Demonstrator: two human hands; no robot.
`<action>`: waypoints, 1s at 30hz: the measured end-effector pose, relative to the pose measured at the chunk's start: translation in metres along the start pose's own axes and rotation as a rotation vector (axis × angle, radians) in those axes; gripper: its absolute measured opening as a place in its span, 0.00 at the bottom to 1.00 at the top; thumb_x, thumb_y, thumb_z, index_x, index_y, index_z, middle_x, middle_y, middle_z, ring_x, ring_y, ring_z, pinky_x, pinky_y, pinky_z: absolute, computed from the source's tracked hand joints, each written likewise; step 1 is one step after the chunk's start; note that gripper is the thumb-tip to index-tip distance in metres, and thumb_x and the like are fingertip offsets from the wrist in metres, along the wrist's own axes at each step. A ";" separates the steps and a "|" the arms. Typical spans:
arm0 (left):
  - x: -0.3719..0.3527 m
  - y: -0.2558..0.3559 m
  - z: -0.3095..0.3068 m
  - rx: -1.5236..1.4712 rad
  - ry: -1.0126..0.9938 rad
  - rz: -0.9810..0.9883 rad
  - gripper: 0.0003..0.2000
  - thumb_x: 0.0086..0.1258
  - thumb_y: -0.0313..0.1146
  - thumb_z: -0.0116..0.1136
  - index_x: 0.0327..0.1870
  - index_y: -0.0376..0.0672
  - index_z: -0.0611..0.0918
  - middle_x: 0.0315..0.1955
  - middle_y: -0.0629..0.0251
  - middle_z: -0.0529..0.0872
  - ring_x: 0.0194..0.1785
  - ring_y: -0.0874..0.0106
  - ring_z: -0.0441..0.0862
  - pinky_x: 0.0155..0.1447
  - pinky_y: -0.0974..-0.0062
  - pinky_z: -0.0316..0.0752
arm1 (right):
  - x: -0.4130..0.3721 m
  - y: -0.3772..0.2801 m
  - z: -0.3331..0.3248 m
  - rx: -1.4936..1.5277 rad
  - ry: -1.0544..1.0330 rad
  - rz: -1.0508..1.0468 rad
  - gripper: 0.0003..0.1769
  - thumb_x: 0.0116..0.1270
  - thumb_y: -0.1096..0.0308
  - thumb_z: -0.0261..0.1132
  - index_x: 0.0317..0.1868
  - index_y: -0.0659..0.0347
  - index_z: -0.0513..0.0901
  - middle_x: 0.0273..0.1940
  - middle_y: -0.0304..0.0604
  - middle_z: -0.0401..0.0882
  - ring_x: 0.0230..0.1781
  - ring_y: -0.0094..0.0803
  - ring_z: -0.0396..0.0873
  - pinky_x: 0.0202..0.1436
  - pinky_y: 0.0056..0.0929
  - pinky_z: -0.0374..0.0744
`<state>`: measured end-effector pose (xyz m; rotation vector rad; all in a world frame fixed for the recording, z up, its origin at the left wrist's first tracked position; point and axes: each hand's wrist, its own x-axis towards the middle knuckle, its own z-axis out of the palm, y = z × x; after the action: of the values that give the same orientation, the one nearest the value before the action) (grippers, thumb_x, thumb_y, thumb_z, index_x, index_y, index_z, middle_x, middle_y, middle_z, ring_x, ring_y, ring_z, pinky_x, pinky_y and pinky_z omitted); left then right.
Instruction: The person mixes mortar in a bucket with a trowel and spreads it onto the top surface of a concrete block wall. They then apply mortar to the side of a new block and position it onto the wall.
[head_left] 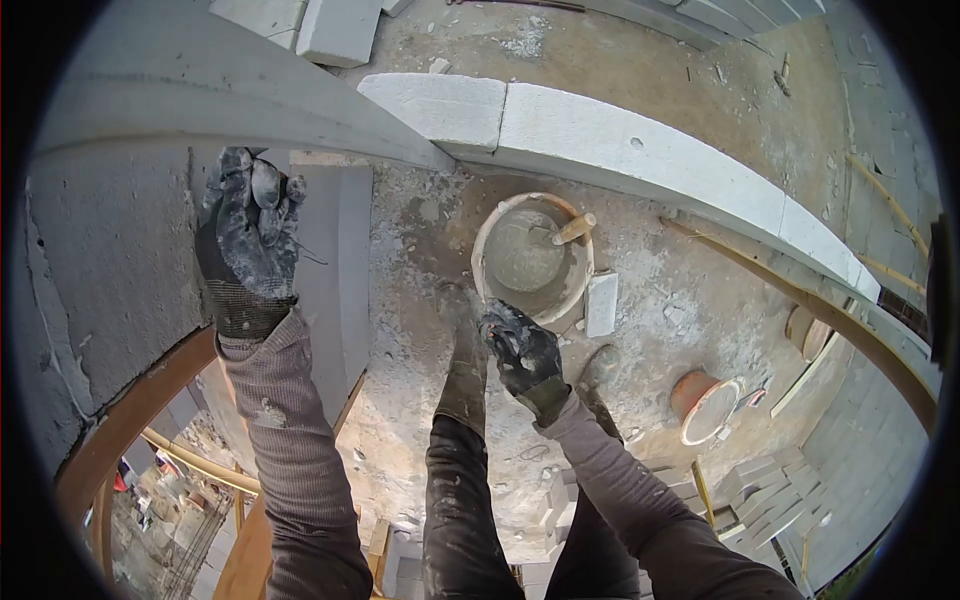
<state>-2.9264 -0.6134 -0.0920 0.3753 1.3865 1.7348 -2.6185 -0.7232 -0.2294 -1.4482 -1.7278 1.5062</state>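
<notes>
Left hand [248,235] is up on my left. Its fingers [265,190] are curled in and bunched, mortar-caked, pressed against the grey block wall [110,260], with nothing visible in them. In the middle, right hand [522,350] hangs low, its fingers [503,325] closed tight; I can't tell if they grip anything. Just beyond those fingertips sits the mortar bucket [482,250], upright and holding grey mix, a wooden handle [575,228] leaning at its far rim.
</notes>
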 end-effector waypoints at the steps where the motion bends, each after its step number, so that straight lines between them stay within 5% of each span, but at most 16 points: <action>1: -0.011 0.003 0.006 0.120 -0.005 0.038 0.12 0.76 0.33 0.48 0.51 0.35 0.79 0.24 0.70 0.73 0.27 0.79 0.69 0.43 0.72 0.75 | -0.012 0.007 -0.009 -0.004 -0.006 -0.018 0.18 0.61 0.76 0.63 0.53 0.66 0.79 0.49 0.48 0.83 0.51 0.35 0.82 0.54 0.29 0.79; 4: -0.023 -0.017 0.006 0.025 0.009 -0.138 0.13 0.77 0.35 0.48 0.51 0.34 0.79 0.21 0.73 0.72 0.24 0.81 0.68 0.39 0.76 0.74 | -0.040 0.026 -0.028 -0.096 -0.036 -0.034 0.15 0.62 0.75 0.64 0.50 0.66 0.81 0.47 0.48 0.84 0.48 0.35 0.83 0.51 0.30 0.80; 6: -0.039 -0.026 0.021 0.051 0.047 -0.108 0.14 0.77 0.36 0.49 0.51 0.34 0.78 0.20 0.73 0.72 0.23 0.82 0.67 0.36 0.78 0.72 | -0.053 0.035 -0.038 0.023 -0.217 0.012 0.19 0.68 0.80 0.54 0.59 0.70 0.73 0.56 0.49 0.78 0.56 0.33 0.78 0.60 0.29 0.77; 8: -0.058 -0.033 0.035 0.098 0.058 -0.064 0.15 0.76 0.37 0.50 0.51 0.33 0.78 0.19 0.73 0.73 0.22 0.82 0.68 0.32 0.81 0.69 | -0.062 0.024 -0.045 0.222 -0.175 0.175 0.18 0.70 0.81 0.51 0.59 0.72 0.72 0.57 0.51 0.78 0.56 0.34 0.77 0.62 0.32 0.77; 10: -0.071 -0.043 0.036 0.008 -0.035 -0.078 0.14 0.77 0.37 0.50 0.53 0.35 0.78 0.23 0.75 0.72 0.26 0.81 0.68 0.36 0.80 0.70 | -0.059 0.019 -0.055 0.003 -0.158 0.080 0.13 0.65 0.73 0.63 0.49 0.68 0.81 0.44 0.48 0.85 0.47 0.35 0.83 0.51 0.30 0.80; 11: -0.074 -0.051 0.043 -0.110 -0.001 -0.066 0.14 0.76 0.37 0.51 0.53 0.35 0.78 0.21 0.74 0.71 0.24 0.81 0.67 0.34 0.79 0.68 | -0.061 0.012 -0.059 0.384 -0.135 0.301 0.15 0.67 0.74 0.61 0.53 0.70 0.79 0.48 0.47 0.84 0.48 0.33 0.82 0.54 0.30 0.79; 15: -0.085 -0.055 0.066 -0.315 0.070 -0.085 0.15 0.75 0.36 0.53 0.53 0.34 0.77 0.27 0.67 0.79 0.30 0.79 0.74 0.38 0.77 0.74 | -0.033 -0.035 -0.088 0.874 -0.148 0.492 0.18 0.67 0.79 0.59 0.58 0.72 0.75 0.54 0.49 0.80 0.52 0.33 0.79 0.58 0.30 0.78; 16: -0.088 -0.054 0.075 -0.368 0.114 -0.106 0.15 0.75 0.36 0.54 0.53 0.34 0.77 0.32 0.63 0.82 0.35 0.76 0.77 0.42 0.75 0.76 | -0.027 -0.035 -0.098 0.857 -0.159 0.485 0.18 0.67 0.79 0.59 0.58 0.72 0.75 0.54 0.49 0.80 0.52 0.33 0.79 0.58 0.30 0.78; 18: -0.090 -0.059 0.087 -0.436 0.161 -0.116 0.15 0.74 0.35 0.54 0.53 0.33 0.77 0.38 0.59 0.84 0.40 0.74 0.81 0.47 0.74 0.78 | 0.005 -0.068 -0.107 0.236 -0.217 0.089 0.21 0.69 0.82 0.54 0.62 0.75 0.69 0.58 0.53 0.75 0.56 0.37 0.78 0.63 0.32 0.76; 20: -0.087 -0.080 0.093 -0.300 0.116 -0.074 0.15 0.73 0.33 0.56 0.54 0.34 0.77 0.46 0.56 0.84 0.50 0.71 0.81 0.54 0.73 0.77 | 0.040 -0.115 -0.108 0.101 -0.220 -0.039 0.22 0.68 0.80 0.56 0.62 0.75 0.69 0.58 0.53 0.75 0.58 0.36 0.76 0.63 0.31 0.76; 22: -0.088 -0.081 0.102 -0.276 0.112 -0.084 0.13 0.70 0.30 0.58 0.52 0.34 0.80 0.44 0.60 0.85 0.47 0.73 0.82 0.50 0.76 0.78 | 0.071 -0.147 -0.094 0.976 -0.203 0.065 0.23 0.68 0.76 0.59 0.62 0.73 0.69 0.58 0.52 0.75 0.58 0.35 0.75 0.62 0.32 0.75; 25: -0.086 -0.069 0.107 -0.168 0.118 -0.187 0.09 0.66 0.28 0.59 0.44 0.37 0.85 0.37 0.65 0.86 0.35 0.77 0.83 0.39 0.80 0.79 | 0.103 -0.184 -0.078 0.802 -0.268 -0.035 0.24 0.69 0.71 0.61 0.63 0.72 0.70 0.59 0.50 0.75 0.58 0.33 0.74 0.62 0.33 0.75; 30: -0.074 -0.079 0.104 -0.146 0.052 -0.147 0.10 0.67 0.29 0.59 0.47 0.36 0.83 0.36 0.64 0.85 0.35 0.77 0.82 0.40 0.80 0.79 | 0.112 -0.171 -0.067 0.797 -0.162 -0.067 0.24 0.69 0.70 0.61 0.63 0.69 0.71 0.57 0.48 0.76 0.56 0.31 0.75 0.60 0.31 0.76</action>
<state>-2.7775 -0.6018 -0.1086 0.1451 1.2815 1.7220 -2.6750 -0.5709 -0.0879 -0.8561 -1.0142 1.9878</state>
